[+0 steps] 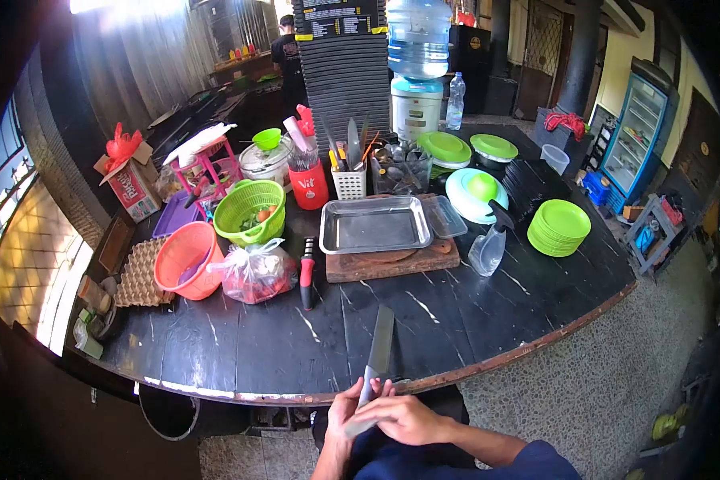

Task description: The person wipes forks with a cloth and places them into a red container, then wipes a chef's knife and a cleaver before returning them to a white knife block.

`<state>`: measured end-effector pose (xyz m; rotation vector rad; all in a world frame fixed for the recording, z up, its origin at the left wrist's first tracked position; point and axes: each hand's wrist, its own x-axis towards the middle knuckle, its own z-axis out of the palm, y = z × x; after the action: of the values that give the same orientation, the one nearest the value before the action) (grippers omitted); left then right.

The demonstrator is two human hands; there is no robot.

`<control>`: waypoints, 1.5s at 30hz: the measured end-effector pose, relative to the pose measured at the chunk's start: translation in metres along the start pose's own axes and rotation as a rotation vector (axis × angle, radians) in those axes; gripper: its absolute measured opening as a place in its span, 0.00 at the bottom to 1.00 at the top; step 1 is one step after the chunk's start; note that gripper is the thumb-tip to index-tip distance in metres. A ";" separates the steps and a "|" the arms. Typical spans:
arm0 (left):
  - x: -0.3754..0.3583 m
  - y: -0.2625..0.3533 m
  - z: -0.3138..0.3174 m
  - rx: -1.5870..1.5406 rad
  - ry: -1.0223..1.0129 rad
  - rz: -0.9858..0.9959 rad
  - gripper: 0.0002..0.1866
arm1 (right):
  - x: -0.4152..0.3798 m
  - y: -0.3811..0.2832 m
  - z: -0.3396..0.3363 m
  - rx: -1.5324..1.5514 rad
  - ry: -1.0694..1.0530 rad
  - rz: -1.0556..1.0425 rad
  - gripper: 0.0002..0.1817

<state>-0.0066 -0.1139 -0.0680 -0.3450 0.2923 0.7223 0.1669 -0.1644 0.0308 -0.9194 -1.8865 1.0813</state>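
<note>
At the near edge of the table, a large knife (382, 344) points away from me, its broad blade over the black tabletop. My left hand (342, 410) is closed around its grey handle. My right hand (414, 421) lies across the handle close to the left palm, its fingers reaching left. Below those fingers shows a pale grey, flat piece (362, 426); I cannot make out what it is, and the fingers partly hide it. A red-and-black-handled tool (306, 274) lies farther up the table.
A metal tray (374, 227) rests on a wooden board (394, 262). On the left are a filled plastic bag (258, 272), an orange basket (186, 260), a green basket (250, 210) and egg cartons (142, 272). Green plates (559, 228) and a spray bottle (487, 252) stand right.
</note>
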 end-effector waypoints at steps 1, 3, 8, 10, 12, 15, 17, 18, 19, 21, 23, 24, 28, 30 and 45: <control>-0.001 0.007 -0.004 -0.047 0.032 -0.050 0.20 | 0.000 0.004 -0.006 0.035 0.054 -0.004 0.21; -0.016 0.000 -0.014 0.245 0.009 0.130 0.17 | 0.009 0.003 -0.017 0.063 0.217 0.003 0.23; -0.006 -0.006 0.001 0.105 0.039 0.033 0.18 | 0.010 0.019 -0.012 -0.484 0.220 0.006 0.19; -0.012 -0.007 0.006 -0.026 -0.152 0.045 0.21 | 0.001 0.023 0.006 -0.618 0.195 -0.042 0.20; -0.009 -0.009 0.017 -0.015 -0.199 -0.025 0.24 | -0.006 0.019 0.019 -0.549 0.232 -0.020 0.19; -0.009 -0.020 0.018 -0.136 -0.166 -0.156 0.28 | -0.014 0.013 0.025 -0.459 0.195 -0.022 0.17; -0.006 -0.018 0.008 -0.092 -0.116 -0.111 0.27 | -0.015 0.009 0.025 -0.354 0.155 -0.036 0.16; -0.005 -0.017 0.005 -0.046 -0.069 -0.067 0.25 | -0.016 0.009 0.024 -0.355 0.155 -0.036 0.16; -0.005 -0.013 0.002 0.034 -0.069 -0.061 0.24 | -0.018 0.010 0.023 -0.282 0.116 -0.038 0.16; 0.001 -0.004 -0.012 0.089 -0.109 -0.064 0.23 | -0.018 0.007 0.021 -0.186 0.065 -0.005 0.14; 0.002 -0.001 -0.012 0.191 -0.075 -0.026 0.20 | -0.019 0.006 0.021 -0.194 0.062 -0.006 0.15; 0.003 -0.001 -0.013 0.193 -0.077 -0.026 0.20 | -0.018 0.006 0.021 -0.202 0.062 -0.005 0.15; -0.004 -0.008 0.005 0.283 0.017 0.138 0.17 | -0.017 0.009 0.013 -0.114 0.025 0.040 0.16; -0.006 -0.006 0.009 0.330 -0.047 0.174 0.16 | -0.015 0.013 -0.001 0.061 -0.023 0.024 0.18; -0.006 -0.028 0.045 1.038 0.057 0.594 0.10 | -0.001 0.099 -0.035 -0.893 0.332 0.338 0.21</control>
<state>0.0144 -0.1188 -0.0188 0.7412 0.7906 1.0351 0.2187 -0.1150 -0.0460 -1.8311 -1.9527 0.1618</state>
